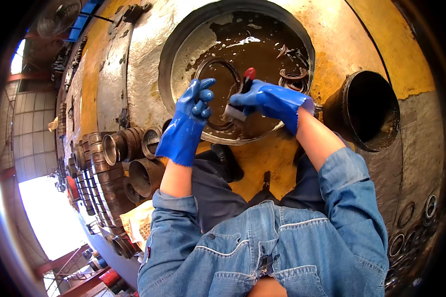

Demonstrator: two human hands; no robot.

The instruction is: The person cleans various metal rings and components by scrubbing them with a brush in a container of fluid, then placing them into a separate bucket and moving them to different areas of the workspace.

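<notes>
A wide round metal basin of murky brown liquid stands in front of me. My left hand, in a wet blue rubber glove, is at its near left side with the fingers curled around the left edge of a large dark metal ring. The ring is tilted over the liquid, and its left side is hidden by the glove. My right hand, gloved the same way, grips a brush with a black, red-tipped handle and pale bristles. The brush is at the ring's right side.
Curved metal parts lie at the basin's right inside edge. A dark, open bucket stands to the right. Stacked rusty rings and a short cylinder sit at the left. More rings lie at the lower right.
</notes>
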